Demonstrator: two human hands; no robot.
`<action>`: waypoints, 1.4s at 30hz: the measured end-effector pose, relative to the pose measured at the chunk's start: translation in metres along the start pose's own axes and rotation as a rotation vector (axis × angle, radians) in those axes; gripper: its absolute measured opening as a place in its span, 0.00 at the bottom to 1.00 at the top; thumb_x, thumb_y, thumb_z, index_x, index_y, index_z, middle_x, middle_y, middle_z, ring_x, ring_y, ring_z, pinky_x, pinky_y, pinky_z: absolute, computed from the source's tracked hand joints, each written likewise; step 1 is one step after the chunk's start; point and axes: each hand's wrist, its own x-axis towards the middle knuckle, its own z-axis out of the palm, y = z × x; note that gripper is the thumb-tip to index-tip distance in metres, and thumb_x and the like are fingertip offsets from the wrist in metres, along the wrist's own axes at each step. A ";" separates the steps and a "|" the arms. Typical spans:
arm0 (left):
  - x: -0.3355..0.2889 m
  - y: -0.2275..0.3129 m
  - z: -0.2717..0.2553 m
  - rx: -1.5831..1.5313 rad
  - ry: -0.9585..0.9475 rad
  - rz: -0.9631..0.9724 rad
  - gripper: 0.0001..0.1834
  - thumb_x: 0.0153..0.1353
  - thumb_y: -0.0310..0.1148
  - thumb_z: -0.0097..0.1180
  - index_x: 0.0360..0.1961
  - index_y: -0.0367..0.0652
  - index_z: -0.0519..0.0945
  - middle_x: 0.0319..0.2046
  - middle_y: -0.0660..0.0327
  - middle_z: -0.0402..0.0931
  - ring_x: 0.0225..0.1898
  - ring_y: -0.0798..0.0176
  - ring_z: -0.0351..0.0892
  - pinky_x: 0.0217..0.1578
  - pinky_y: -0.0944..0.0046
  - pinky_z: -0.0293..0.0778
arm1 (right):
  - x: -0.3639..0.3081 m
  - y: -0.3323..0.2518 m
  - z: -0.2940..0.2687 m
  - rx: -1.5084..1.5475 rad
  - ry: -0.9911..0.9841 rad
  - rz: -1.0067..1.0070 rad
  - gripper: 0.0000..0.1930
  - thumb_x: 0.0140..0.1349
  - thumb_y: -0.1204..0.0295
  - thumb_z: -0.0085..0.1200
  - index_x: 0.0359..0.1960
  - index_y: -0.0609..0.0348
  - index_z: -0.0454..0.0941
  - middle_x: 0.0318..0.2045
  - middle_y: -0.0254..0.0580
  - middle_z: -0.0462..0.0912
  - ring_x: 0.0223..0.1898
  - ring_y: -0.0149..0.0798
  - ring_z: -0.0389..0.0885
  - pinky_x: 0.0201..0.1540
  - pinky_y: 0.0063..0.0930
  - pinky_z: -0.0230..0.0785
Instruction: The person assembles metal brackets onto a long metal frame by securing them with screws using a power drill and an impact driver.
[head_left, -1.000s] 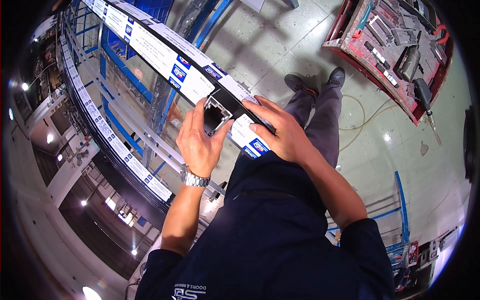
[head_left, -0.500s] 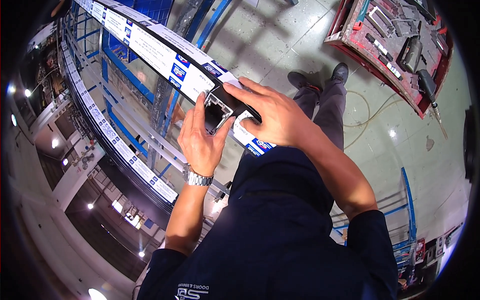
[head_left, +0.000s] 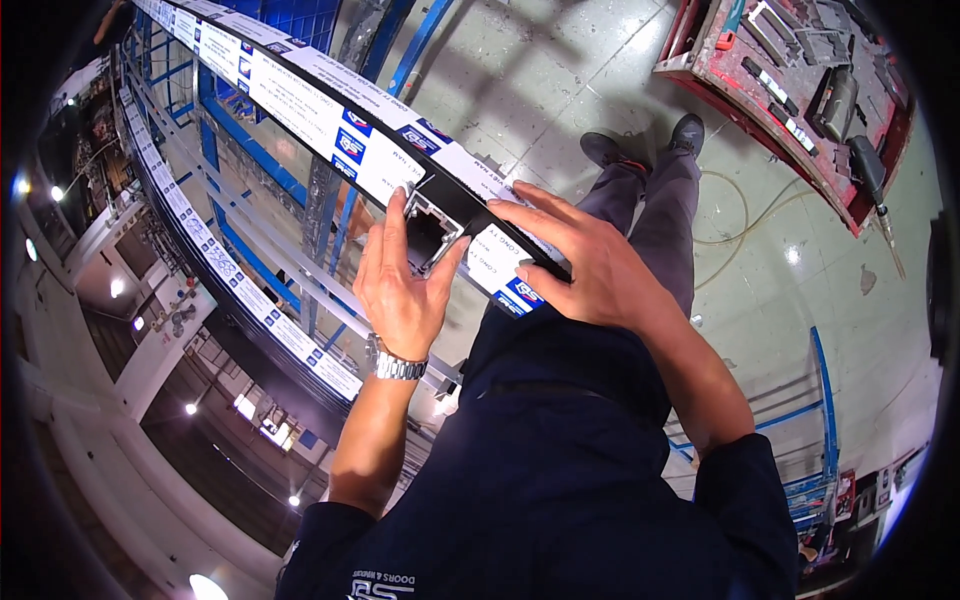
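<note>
A long black metal profile (head_left: 380,160), with white protective film and blue labels on it, runs from the far left to just before my waist. My left hand (head_left: 400,295) holds a short black profile piece (head_left: 437,212) against it, fingers on one edge and thumb on the other. Its hollow, stepped cut end faces up. Further right, my right hand (head_left: 605,265) grips the long profile near its close end, with fingers over the far side and thumb on the near side. The fingertips are partly hidden behind the profile.
Blue metal racking (head_left: 250,135) stands under and left of the profile, with another film-covered profile (head_left: 235,275) on it. At the far right is a red-edged tool cart (head_left: 690,85) bearing a power drill (head_left: 868,165) and metal parts. A thin hose (head_left: 745,215) lies on the tiled floor.
My right hand has slid right along the long profile, away from the short piece. My left hand stays almost in place on the short piece.
</note>
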 end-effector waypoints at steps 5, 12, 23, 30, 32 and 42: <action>-0.001 -0.002 0.001 -0.027 0.008 -0.005 0.43 0.49 0.40 0.75 0.66 0.39 0.71 0.40 0.51 0.80 0.40 0.47 0.81 0.41 0.55 0.77 | 0.010 -0.003 -0.003 -0.049 -0.060 -0.002 0.33 0.56 0.68 0.61 0.66 0.42 0.71 0.65 0.57 0.71 0.59 0.57 0.76 0.59 0.43 0.71; -0.002 -0.002 0.001 0.008 0.012 0.011 0.43 0.49 0.40 0.74 0.66 0.39 0.70 0.43 0.49 0.80 0.44 0.47 0.80 0.45 0.54 0.77 | 0.025 -0.011 -0.006 -0.174 -0.115 -0.006 0.35 0.52 0.66 0.65 0.66 0.45 0.72 0.63 0.60 0.72 0.46 0.58 0.84 0.50 0.44 0.77; 0.000 -0.001 0.002 -0.003 -0.012 0.007 0.43 0.50 0.40 0.74 0.66 0.38 0.70 0.43 0.50 0.80 0.42 0.47 0.81 0.43 0.53 0.77 | 0.066 -0.004 -0.009 -0.423 -0.141 -0.183 0.43 0.43 0.59 0.70 0.66 0.46 0.72 0.67 0.58 0.67 0.42 0.54 0.86 0.50 0.49 0.75; 0.003 0.000 -0.003 0.015 0.034 0.046 0.41 0.50 0.38 0.75 0.65 0.39 0.71 0.42 0.50 0.80 0.41 0.48 0.82 0.43 0.54 0.77 | 0.039 -0.015 -0.021 -0.373 -0.218 -0.107 0.45 0.46 0.58 0.72 0.70 0.43 0.67 0.69 0.52 0.67 0.54 0.57 0.79 0.57 0.43 0.71; 0.001 -0.004 -0.003 -0.019 0.044 0.053 0.41 0.50 0.39 0.74 0.64 0.39 0.72 0.40 0.50 0.79 0.39 0.47 0.80 0.41 0.54 0.76 | 0.024 -0.023 -0.024 -0.370 -0.270 -0.018 0.44 0.48 0.60 0.71 0.70 0.44 0.66 0.67 0.53 0.69 0.56 0.57 0.78 0.59 0.42 0.70; -0.018 -0.014 0.006 -0.177 0.100 -0.071 0.42 0.45 0.40 0.74 0.64 0.46 0.73 0.42 0.58 0.78 0.43 0.51 0.78 0.43 0.54 0.77 | 0.003 -0.008 -0.007 -0.080 -0.327 0.332 0.36 0.68 0.57 0.57 0.75 0.40 0.57 0.50 0.45 0.84 0.45 0.37 0.82 0.53 0.33 0.72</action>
